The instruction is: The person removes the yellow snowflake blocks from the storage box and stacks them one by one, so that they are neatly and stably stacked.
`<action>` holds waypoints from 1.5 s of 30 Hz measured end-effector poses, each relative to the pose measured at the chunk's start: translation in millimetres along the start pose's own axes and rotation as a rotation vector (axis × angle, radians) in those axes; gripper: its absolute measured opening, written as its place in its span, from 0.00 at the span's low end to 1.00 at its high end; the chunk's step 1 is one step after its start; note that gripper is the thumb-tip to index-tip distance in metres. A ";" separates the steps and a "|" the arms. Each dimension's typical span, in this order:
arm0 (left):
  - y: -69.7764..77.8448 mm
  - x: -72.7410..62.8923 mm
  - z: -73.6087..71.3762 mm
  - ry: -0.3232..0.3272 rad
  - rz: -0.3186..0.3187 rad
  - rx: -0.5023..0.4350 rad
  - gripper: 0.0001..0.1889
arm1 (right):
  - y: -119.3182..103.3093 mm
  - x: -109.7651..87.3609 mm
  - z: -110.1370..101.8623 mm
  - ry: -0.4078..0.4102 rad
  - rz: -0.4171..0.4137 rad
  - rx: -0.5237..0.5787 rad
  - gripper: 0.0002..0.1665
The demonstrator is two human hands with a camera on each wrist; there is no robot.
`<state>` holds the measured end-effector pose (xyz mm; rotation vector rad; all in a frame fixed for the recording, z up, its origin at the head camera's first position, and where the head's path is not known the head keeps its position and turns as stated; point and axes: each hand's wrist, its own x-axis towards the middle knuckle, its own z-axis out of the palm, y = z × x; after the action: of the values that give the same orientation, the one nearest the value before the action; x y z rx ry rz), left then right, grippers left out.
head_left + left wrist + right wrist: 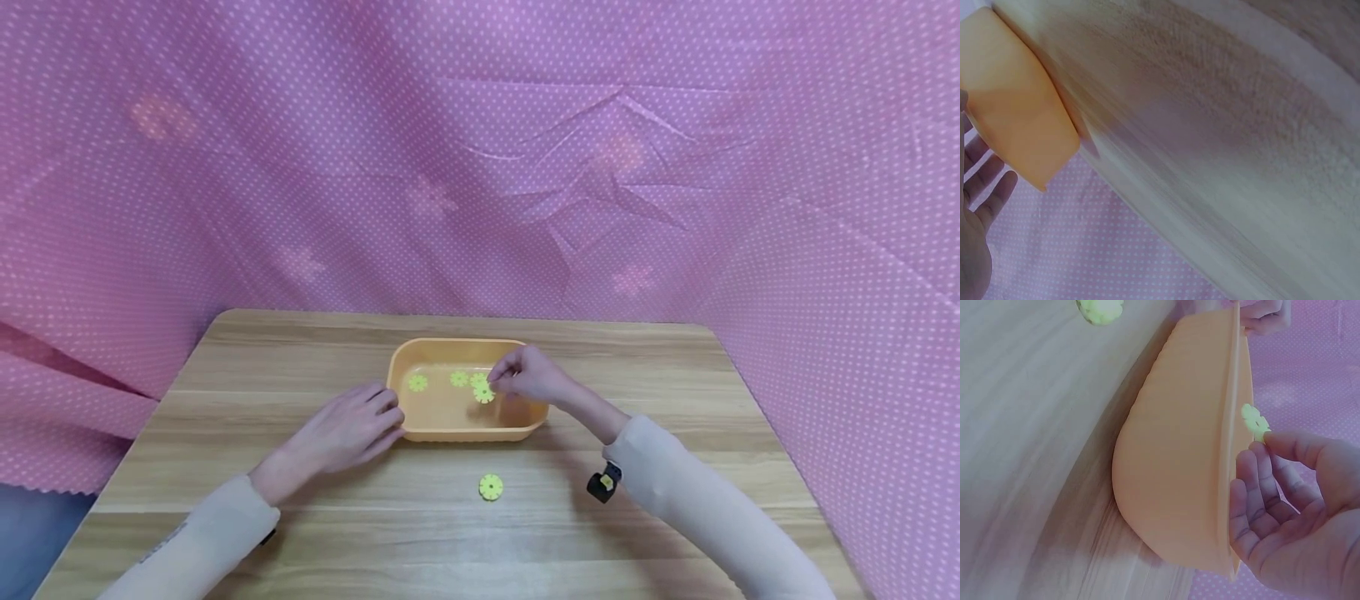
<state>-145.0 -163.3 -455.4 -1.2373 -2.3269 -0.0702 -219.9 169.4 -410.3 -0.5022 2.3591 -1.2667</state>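
Observation:
My right hand (534, 375) pinches a yellow-green notched plastic disc (1252, 420) between thumb and fingertips, over the right part of an orange plastic basin (468, 435). In the head view the held disc (483, 392) partly overlaps another disc (477, 379) lying inside the basin. Further left in the basin lie two more notched discs, a middle disc (458, 378) and a left disc (417, 382). At the basin's left end my left hand (348, 429) holds the rim, its fingers bent over the edge. The left wrist view shows only part of that hand.
One notched disc (491, 487) lies on the wooden table (337, 533) in front of the basin. Pink dotted cloth (480, 208) hangs behind and along both sides of the table. A small black device (602, 485) is strapped at the right wrist.

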 end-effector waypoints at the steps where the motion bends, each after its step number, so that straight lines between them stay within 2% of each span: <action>1: 0.0 0.0 -0.1 0.002 0.001 0.000 0.08 | -0.7 -2.0 -0.9 0.004 0.003 0.009 0.06; 10: 0.6 -0.3 -1.0 0.005 0.002 0.002 0.09 | -2.6 -20.4 0.6 0.038 -0.013 0.098 0.07; 16: 2.0 -0.2 -3.2 -0.002 0.000 0.005 0.09 | -5.3 -36.6 3.5 0.036 0.044 0.159 0.08; 24: 3.7 -1.5 -4.2 0.007 0.001 0.010 0.09 | -7.7 -62.1 10.3 0.020 0.073 0.238 0.10; 33: 5.7 -1.7 -4.7 -0.009 -0.006 0.007 0.09 | -0.9 -84.2 26.9 -0.009 0.087 0.245 0.10; 37: 6.8 -1.3 -5.4 -0.018 -0.011 0.008 0.09 | 6.2 -89.5 34.0 0.002 0.075 0.230 0.10; 45: 9.1 -1.5 -7.9 -0.006 -0.015 -0.002 0.08 | 17.7 -100.1 45.8 0.050 0.105 0.265 0.10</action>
<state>-133.9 -161.3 -450.8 -1.2223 -2.3423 -0.0733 -113.5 196.2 -429.5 -0.2625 2.1801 -1.5272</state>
